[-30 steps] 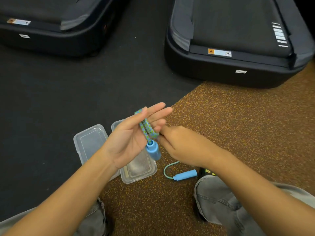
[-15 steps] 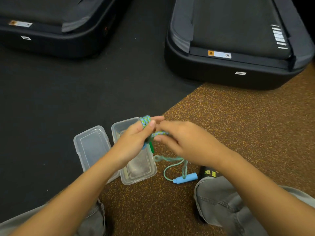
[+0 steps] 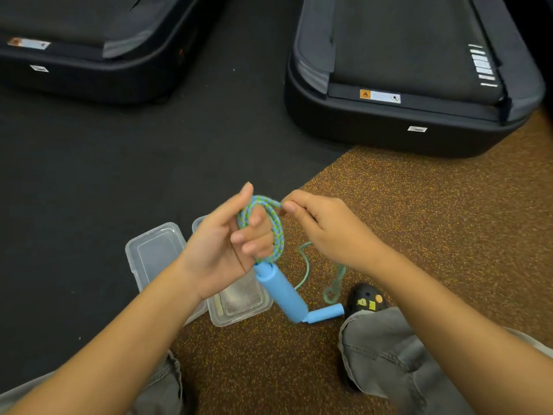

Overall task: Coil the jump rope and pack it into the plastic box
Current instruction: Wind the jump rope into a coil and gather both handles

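Note:
The blue-green braided jump rope [image 3: 276, 227] is looped around the fingers of my left hand [image 3: 223, 250], which holds the coil. One light blue handle [image 3: 281, 292] hangs below that hand. My right hand [image 3: 326, 232] pinches the rope at the top of the loop. The loose end of the rope [image 3: 333, 284] trails down to the second blue handle [image 3: 324, 313], which lies on the floor. The clear plastic box [image 3: 239, 310] stands open on the floor under my left hand, with its lid [image 3: 152, 254] lying beside it on the left.
Two black treadmills stand ahead, one at upper left [image 3: 89, 55], one at upper right [image 3: 413, 85]. The floor is black on the left and speckled brown [image 3: 434, 220] on the right. My knees in grey trousers [image 3: 389, 363] and a black shoe [image 3: 366, 301] are close by.
Both hands rose a little. The rope now forms a wider loop around my left fingers, and the first handle hangs in view below the left hand. The right hand moved to the loop's top.

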Available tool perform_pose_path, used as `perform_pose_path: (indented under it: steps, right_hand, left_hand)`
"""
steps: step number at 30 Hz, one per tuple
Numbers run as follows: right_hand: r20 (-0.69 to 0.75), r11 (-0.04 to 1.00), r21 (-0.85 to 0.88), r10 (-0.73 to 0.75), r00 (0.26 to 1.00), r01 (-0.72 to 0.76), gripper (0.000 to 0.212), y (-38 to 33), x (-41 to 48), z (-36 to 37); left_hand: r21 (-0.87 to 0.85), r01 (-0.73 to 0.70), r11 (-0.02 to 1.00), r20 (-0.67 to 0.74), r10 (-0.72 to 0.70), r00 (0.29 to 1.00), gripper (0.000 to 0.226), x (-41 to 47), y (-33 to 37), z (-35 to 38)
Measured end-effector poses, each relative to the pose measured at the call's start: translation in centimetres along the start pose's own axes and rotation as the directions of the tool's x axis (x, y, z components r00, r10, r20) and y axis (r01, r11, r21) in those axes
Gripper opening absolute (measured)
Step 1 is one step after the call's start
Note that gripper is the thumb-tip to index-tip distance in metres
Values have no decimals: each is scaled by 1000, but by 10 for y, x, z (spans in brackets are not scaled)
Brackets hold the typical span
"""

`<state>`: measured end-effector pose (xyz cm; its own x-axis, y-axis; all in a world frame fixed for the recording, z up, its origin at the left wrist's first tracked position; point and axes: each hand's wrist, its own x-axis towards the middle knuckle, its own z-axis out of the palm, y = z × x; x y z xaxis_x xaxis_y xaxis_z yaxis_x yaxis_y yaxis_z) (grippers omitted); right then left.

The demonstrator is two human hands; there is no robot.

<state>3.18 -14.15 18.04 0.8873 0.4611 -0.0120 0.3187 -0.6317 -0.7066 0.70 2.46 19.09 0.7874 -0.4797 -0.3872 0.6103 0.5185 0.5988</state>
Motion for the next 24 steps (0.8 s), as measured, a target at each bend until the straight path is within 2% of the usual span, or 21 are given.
perform_pose_path:
  steps: [5,12,16,19,21,24]
  right_hand:
    - [90,995,-98,29,995,-21,25,3,-3,17]
    - [177,986,-167,45,983,-15,24,5,-4,29]
    - [253,978,-207,50,966,4,18,2,-6,34]
    - [260,979,-201,45,965,9,20,-2,-8,33]
    - [240,978,-203,15,971,35,17,-3,-9,31]
    - [196,981,-185,-27,980,64,14,-6,-9,25]
  left_hand:
    - [-146,-120,982,-114,104,988,38,3,5,-6]
    - [-121,-156,980,-143,138,980,37,9,-2,-11]
    - [16,-173,985,-196,172,965,36,13,-9,-15]
    - [220,-131,967,-226,182,957,42,13,-14,-17]
    - [371,-77,926,-228,172,958,42,12,-18,-17]
    - [593,-19,805,-181,157,971,27,11,-22,-16]
